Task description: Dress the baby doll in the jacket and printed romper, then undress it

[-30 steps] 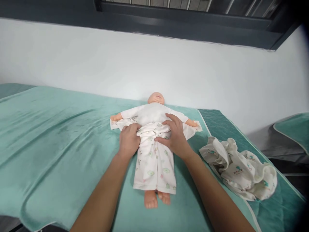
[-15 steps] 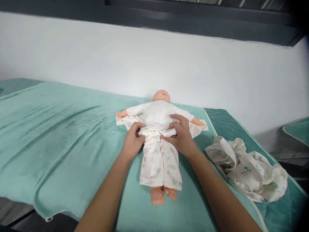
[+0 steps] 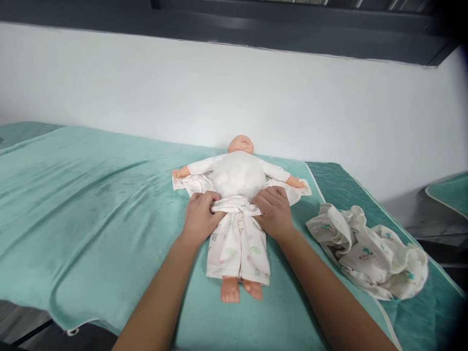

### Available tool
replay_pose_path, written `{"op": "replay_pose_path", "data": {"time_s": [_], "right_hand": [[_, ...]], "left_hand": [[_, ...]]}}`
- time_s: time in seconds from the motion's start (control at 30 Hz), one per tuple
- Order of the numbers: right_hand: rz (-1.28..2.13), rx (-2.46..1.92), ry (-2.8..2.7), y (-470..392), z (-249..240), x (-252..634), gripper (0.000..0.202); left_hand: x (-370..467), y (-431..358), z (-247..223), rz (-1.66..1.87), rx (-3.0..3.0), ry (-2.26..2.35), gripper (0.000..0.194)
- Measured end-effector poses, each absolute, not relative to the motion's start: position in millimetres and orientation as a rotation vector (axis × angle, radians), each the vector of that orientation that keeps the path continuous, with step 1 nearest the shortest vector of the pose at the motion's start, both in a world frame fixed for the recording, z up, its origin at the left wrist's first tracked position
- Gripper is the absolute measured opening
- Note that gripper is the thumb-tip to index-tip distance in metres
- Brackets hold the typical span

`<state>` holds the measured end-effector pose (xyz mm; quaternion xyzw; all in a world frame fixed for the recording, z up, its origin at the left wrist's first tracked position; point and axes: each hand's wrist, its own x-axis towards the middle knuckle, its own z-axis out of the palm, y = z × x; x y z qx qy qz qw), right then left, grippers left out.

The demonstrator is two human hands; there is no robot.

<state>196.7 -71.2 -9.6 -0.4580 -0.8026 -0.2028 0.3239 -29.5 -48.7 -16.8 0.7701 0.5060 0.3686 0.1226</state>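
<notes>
Hands (image 3: 201, 217) gripping trouser waistband (image 3: 237, 204), hiding its sides; doll (image 3: 239, 173) beneath, crumpled cloth (image 3: 369, 251) nearby

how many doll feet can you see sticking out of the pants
2: one foot on the left of the picture, the other foot just right of it, both below the hem of the patterned pants.

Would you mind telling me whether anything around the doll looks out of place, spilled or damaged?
Only mildly: the printed cloth to the right of the doll lies in a crumpled heap, and the light green sheet is wrinkled on the left, so both look untidy. No spill or damage shows.
</notes>
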Motion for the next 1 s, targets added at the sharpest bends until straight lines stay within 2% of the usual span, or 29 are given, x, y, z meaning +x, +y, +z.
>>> {"op": "replay_pose_path", "data": {"time_s": [0.17,0.3,0.4,0.5,0.63,0.73,0.87,1.0], "right_hand": [[-0.464,-1.261,-2.091,-70.9,-10.1,201.6,0.028],[-0.314,-1.521,-2.037,-77.5,-9.0,208.1,0.034],[-0.102,-1.635,-2.034,-84.3,-8.6,216.9,0.032],[0.152,-1.558,-2.058,-90.6,-10.2,226.8,0.03],[0.385,-1.524,-2.025,-96.1,-12.1,232.5,0.043],[0.403,-1.616,-1.972,-96.5,-12.7,229.4,0.047],[0.305,-1.669,-1.916,-96.3,-16.1,220.8,0.036],[0.13,-1.634,-1.885,-97.5,-22.3,211.4,0.014]], "left_hand": [[-31.5,-49.2,-22.4,1.134,2.492,1.519,0.017],[-32.2,-49.3,-22.2,1.15,2.563,1.54,0.016],[-31.7,-48.9,-20.1,1.07,2.45,1.603,0.016],[-31.6,-49.8,-16.7,0.99,2.234,1.596,0.017],[-33.8,-55.2,-12.1,0.992,1.957,1.364,0.017],[-36.4,-60.7,-10.3,0.996,1.853,1.213,0.03],[-38.3,-65.9,-12.6,0.973,1.881,1.154,0.052],[-37.1,-65.7,-17.4,1.023,2.085,1.282,0.051]]}}
